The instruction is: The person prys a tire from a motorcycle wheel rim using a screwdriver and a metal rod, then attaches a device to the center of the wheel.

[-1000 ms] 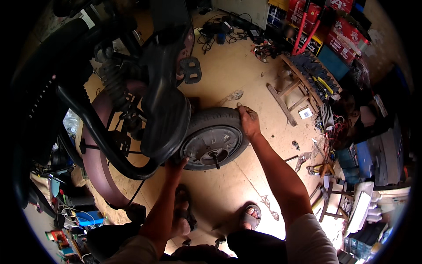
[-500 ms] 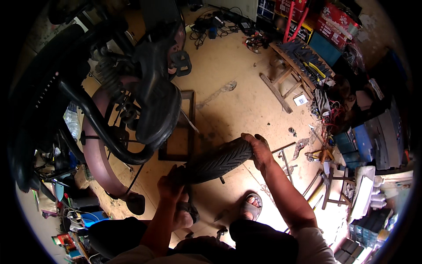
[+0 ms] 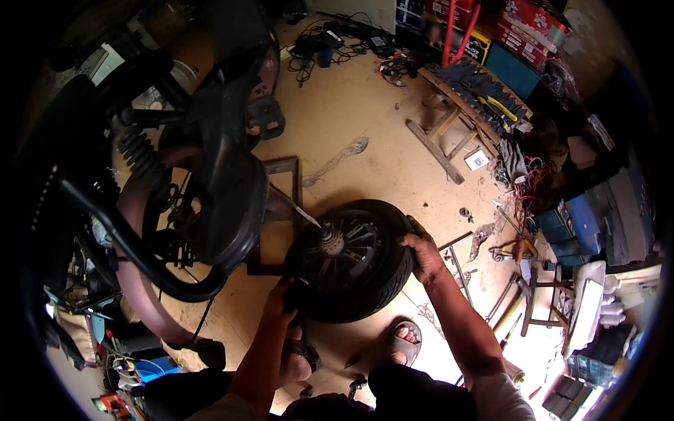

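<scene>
Between my hands is a black spoked wheel [image 3: 365, 277] with a grooved tyre, its hub and axle side turned up toward me. My right hand [image 3: 423, 254] grips the tyre's right edge, thumb on the sidewall. At the lower left edge my left hand [image 3: 284, 298] is closed on the tyre; its fingers are partly hidden in shadow. A cable [image 3: 295, 203] runs from the axle toward the upper left. Left of the wheel stands a scooter [image 3: 232, 189] with a black frame tube and a pinkish rear fender [image 3: 144, 281].
A metal frame [image 3: 295, 175] lies on the floor beside the scooter. At the upper right, a wooden stand [image 3: 449, 133] bears pliers and other tools. Hammers [image 3: 516, 302] and loose tools lie to the right, near stacked boxes [image 3: 597, 224]. Black cables [image 3: 330, 45] lie at the back.
The wheel has turned from its tread facing me to its hub side facing up. Both hands still hold it. The scooter now appears slightly farther left in view.
</scene>
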{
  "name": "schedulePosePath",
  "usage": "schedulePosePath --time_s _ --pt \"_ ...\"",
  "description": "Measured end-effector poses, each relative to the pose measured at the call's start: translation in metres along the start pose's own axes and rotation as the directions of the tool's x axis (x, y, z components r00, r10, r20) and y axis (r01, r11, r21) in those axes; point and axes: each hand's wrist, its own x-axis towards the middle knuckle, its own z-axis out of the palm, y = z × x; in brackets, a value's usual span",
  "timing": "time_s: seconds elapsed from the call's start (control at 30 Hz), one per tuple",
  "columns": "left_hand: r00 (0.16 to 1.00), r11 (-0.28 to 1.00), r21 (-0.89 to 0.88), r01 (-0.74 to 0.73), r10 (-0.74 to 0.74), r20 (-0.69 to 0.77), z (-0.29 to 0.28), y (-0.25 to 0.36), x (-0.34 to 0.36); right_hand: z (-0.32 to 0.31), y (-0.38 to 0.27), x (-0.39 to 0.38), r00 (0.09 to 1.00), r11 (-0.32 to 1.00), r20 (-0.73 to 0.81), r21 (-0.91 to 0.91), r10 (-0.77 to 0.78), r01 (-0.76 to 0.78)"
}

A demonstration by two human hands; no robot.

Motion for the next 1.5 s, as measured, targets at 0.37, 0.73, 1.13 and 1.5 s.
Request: schedulePosePath --time_s 0.37,0.73,1.13,1.5 --pt "0.99 0.993 -0.056 -0.102 0.107 0.087 0.018 0.017 0.101 -0.038 0.0 0.085 0.992 0.993 0.057 0.026 -0.113 0.112" --pt "0.68 -0.384 0.835 -0.394 0.49 0.546 0.144 0.009 0.066 -0.035 0.004 0.069 0.958 0.855 -0.135 -0.494 -0.254 0.157" --pt "0.77 -0.394 0.81 -0.436 0.303 0.562 0.153 0.002 0.08 -0.096 -0.092 0.059 0.243 0.155 -0.08 -0.939 -0.967 0.307" --pt "0.716 -0.485 0.773 -0.408 0.355 0.601 0.155 0.006 0.084 -0.039 0.043 0.09 0.951 0.942 -0.235 -0.313 -0.199 0.12"
